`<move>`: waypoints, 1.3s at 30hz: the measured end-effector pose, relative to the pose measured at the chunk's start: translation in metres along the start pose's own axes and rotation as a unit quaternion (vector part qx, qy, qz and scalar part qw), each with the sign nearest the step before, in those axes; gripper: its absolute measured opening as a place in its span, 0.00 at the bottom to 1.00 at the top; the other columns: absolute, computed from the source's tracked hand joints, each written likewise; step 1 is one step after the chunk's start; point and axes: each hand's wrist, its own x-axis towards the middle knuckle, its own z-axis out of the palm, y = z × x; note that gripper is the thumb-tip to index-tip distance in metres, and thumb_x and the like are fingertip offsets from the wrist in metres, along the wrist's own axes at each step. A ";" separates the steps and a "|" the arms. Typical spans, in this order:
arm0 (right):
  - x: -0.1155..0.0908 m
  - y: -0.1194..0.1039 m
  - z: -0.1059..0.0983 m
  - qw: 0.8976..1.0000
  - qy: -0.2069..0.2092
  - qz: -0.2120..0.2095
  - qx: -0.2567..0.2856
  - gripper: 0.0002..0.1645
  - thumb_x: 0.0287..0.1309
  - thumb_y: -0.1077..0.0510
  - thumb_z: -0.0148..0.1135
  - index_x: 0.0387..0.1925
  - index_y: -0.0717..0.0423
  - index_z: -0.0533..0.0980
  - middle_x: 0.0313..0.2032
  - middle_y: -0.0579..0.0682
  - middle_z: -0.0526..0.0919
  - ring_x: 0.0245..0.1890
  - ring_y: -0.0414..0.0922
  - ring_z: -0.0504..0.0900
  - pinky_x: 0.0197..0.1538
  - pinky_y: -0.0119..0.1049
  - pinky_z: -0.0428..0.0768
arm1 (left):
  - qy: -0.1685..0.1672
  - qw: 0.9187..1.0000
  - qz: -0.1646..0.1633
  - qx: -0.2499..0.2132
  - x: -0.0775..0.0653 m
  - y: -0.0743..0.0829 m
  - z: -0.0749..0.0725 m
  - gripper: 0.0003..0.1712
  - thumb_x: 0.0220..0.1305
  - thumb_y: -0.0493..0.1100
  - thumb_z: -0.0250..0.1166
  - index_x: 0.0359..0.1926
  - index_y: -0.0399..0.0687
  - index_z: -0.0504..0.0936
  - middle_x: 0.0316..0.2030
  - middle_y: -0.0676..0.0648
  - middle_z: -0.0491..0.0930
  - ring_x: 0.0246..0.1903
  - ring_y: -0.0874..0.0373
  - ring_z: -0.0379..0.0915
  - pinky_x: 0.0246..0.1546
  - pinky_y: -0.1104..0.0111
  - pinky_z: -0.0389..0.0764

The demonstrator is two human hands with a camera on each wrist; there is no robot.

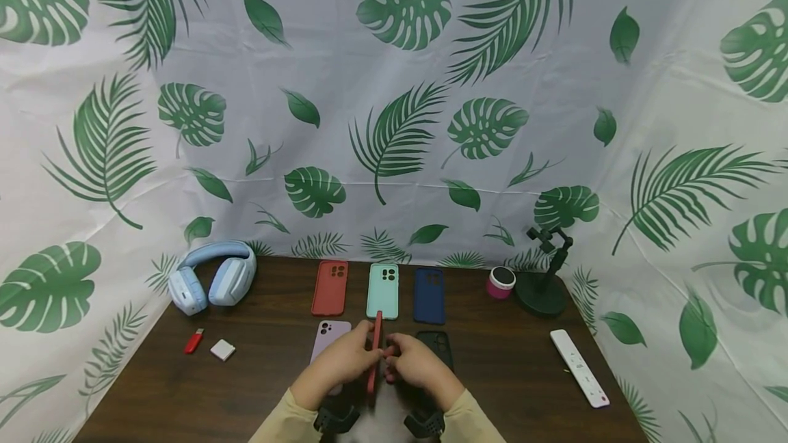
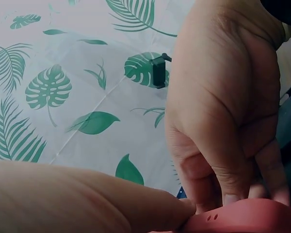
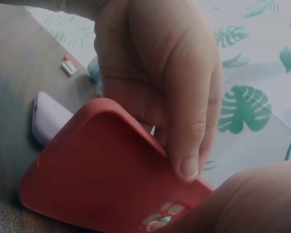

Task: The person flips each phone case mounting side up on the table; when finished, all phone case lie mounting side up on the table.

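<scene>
A red phone case (image 1: 375, 354) stands on edge above the near middle of the table, tilted in the right wrist view with its hollow inside showing. My left hand (image 1: 347, 357) grips its long side, the thumb (image 3: 189, 167) lying over the rim. My right hand (image 1: 415, 361) pinches the case near the camera cutout, where a fingertip shows through the hole. In the left wrist view the right hand's fingers go partly behind the case. Beyond the hands lie a mint phone case (image 1: 383, 292), a lilac one (image 1: 326, 337) and a black one (image 1: 438, 344), the latter two partly covered.
Another red case (image 1: 330, 289) and a navy case (image 1: 429, 296) lie in the back row. Blue headphones (image 1: 230, 279), a red USB stick (image 1: 193, 341) and a white square (image 1: 223, 349) are left. A pink-and-white cylinder (image 1: 500, 284), black stand (image 1: 542, 292) and white remote (image 1: 580, 369) are right.
</scene>
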 end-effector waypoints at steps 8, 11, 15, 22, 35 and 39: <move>0.002 0.001 0.000 1.000 -0.001 0.004 0.000 0.28 0.65 0.72 0.55 0.66 0.71 0.67 0.45 0.59 0.81 0.35 0.49 0.86 0.38 0.44 0.87 | -0.005 1.000 0.002 0.011 -0.001 0.002 -0.003 0.31 0.70 0.44 0.64 0.67 0.35 0.66 0.36 0.45 0.82 0.28 0.55 0.75 0.24 0.64 0.71; 0.002 0.002 0.001 1.000 -0.007 0.002 0.009 0.27 0.64 0.72 0.55 0.65 0.71 0.68 0.43 0.58 0.80 0.34 0.48 0.86 0.38 0.45 0.87 | -0.002 1.000 0.004 0.022 -0.001 0.001 -0.004 0.31 0.69 0.44 0.65 0.67 0.35 0.67 0.39 0.43 0.83 0.32 0.55 0.77 0.29 0.62 0.75; 0.002 0.002 0.001 1.000 -0.009 -0.006 0.013 0.27 0.63 0.73 0.55 0.64 0.72 0.69 0.42 0.58 0.80 0.33 0.48 0.85 0.37 0.44 0.87 | 0.015 0.999 0.021 0.029 -0.002 0.000 -0.005 0.34 0.67 0.40 0.67 0.67 0.30 0.62 0.47 0.35 0.83 0.42 0.50 0.81 0.38 0.55 0.81; 0.000 0.000 -0.003 1.000 0.008 -0.020 -0.021 0.25 0.61 0.73 0.57 0.60 0.71 0.73 0.41 0.59 0.80 0.34 0.49 0.85 0.35 0.44 0.87 | 0.028 0.999 0.026 0.011 -0.001 -0.004 -0.003 0.40 0.65 0.35 0.68 0.69 0.29 0.54 0.44 0.31 0.83 0.36 0.49 0.82 0.29 0.58 0.81; -0.002 -0.001 -0.007 0.997 0.042 -0.010 -0.065 0.23 0.63 0.68 0.61 0.59 0.70 0.74 0.46 0.63 0.73 0.35 0.50 0.81 0.35 0.44 0.86 | 0.060 0.995 0.043 0.064 0.000 -0.010 0.003 0.23 0.63 0.33 0.67 0.53 0.31 0.65 0.35 0.40 0.81 0.33 0.54 0.78 0.33 0.58 0.78; -0.003 -0.001 -0.009 0.996 0.049 -0.004 -0.069 0.24 0.63 0.67 0.62 0.60 0.70 0.73 0.47 0.62 0.72 0.36 0.49 0.80 0.33 0.42 0.86 | 0.062 0.994 0.036 0.083 0.001 -0.009 0.003 0.20 0.63 0.33 0.67 0.50 0.29 0.68 0.36 0.40 0.79 0.34 0.53 0.75 0.36 0.56 0.77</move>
